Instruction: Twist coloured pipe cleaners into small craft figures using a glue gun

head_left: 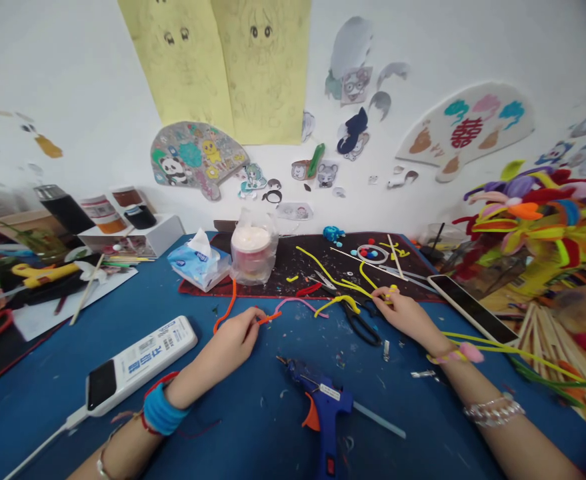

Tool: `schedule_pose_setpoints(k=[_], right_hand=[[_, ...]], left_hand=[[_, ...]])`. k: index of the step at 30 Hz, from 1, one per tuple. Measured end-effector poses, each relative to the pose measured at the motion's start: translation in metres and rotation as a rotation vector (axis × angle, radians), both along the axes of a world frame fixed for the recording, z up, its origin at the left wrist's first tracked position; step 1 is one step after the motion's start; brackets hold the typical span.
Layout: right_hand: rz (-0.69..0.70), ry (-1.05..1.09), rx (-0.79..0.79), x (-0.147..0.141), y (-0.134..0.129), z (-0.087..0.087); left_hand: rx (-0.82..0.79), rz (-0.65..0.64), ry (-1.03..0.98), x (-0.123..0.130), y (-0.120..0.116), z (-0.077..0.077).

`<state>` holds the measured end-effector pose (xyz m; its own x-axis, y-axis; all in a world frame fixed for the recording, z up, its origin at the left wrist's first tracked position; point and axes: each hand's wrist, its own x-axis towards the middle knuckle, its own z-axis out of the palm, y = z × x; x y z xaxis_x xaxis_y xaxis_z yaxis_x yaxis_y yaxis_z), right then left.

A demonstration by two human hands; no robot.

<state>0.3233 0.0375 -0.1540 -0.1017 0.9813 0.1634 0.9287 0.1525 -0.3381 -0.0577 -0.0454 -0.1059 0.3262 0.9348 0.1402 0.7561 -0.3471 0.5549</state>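
Observation:
My left hand (231, 343) pinches an orange pipe cleaner (225, 312) between thumb and fingers above the blue table mat (213, 427). My right hand (407, 315) grips a yellow pipe cleaner (341, 305) at the edge of a dark cutting mat (413, 267). A pink pipe cleaner (300, 304) lies between my hands. Black-handled scissors (360, 323) sit just left of my right hand, partly under the yellow pipe cleaner. Below my hands lies a blue hot glue gun (323, 407), with a glue stick (379, 420) beside it.
A white power strip (140, 360) lies left of my left forearm. A tissue pack (199, 261) and a bagged jar (253, 247) stand behind my hands. A phone (473, 310), wooden craft sticks (537, 340) and pipe-cleaner flowers (537, 227) crowd the right.

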Motion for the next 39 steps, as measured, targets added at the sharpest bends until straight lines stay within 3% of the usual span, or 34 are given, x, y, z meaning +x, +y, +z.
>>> schedule_pose_setpoints(k=[8,15,20,25,39], right_hand=[[0.006,0.010,-0.013,0.0013,0.0001,-0.0001],[-0.001,0.006,-0.016,-0.0006,-0.0007,0.0015],[-0.004,0.001,-0.013,-0.0012,-0.0008,0.0014],[0.003,-0.005,-0.016,0.0000,-0.0003,0.0013],[0.010,-0.007,-0.001,0.0020,0.0007,-0.0008]], left_hand=[[0.035,0.124,0.021,-0.0014,0.0001,0.0077],[0.098,0.106,0.033,0.0018,-0.0006,0.0055],[0.193,0.017,-0.059,0.0015,0.0016,0.0038],[0.101,-0.003,-0.096,0.0018,0.0015,0.0040],[-0.079,0.146,-0.291,0.0011,0.0030,0.0016]])
